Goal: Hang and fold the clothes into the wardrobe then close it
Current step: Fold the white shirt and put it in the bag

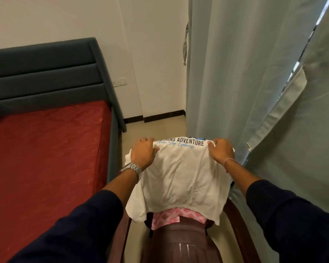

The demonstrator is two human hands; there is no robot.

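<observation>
From the head view, the only one there is, the white T-shirt (180, 177) hangs spread between both hands, draped over the back of a dark brown chair (180, 243). The left hand (143, 153) pinches the shirt's far edge at about ten o'clock from the shirt's middle, and the right hand (221, 150) pinches the same edge at about two o'clock. Each grip is closed on cloth, fingers curled over the fold and thumb underneath.

The relation that matters is that the shirt's long axis runs from that held edge at twelve o'clock straight down towards the wearer at six, while the line between the two hands crosses it squarely. Both hands sit level and about equally far out, so neither is nearer the cloth. The loose hem falls free below, over a pink patterned garment (165, 218) lying on the chair back.

The shirt looks like soft, thin cotton, lightly creased, with black block lettering and blue script along the held edge. The chair appears glossy and moulded, with ribs down its back. A red, slightly shiny mattress (46, 158) lies at nine o'clock in a padded grey-blue bed frame (42, 76). Pale grey-green curtains (254, 82) hang in heavy folds at two o'clock. No wardrobe is in sight, so I judge the folding barely begun.
</observation>
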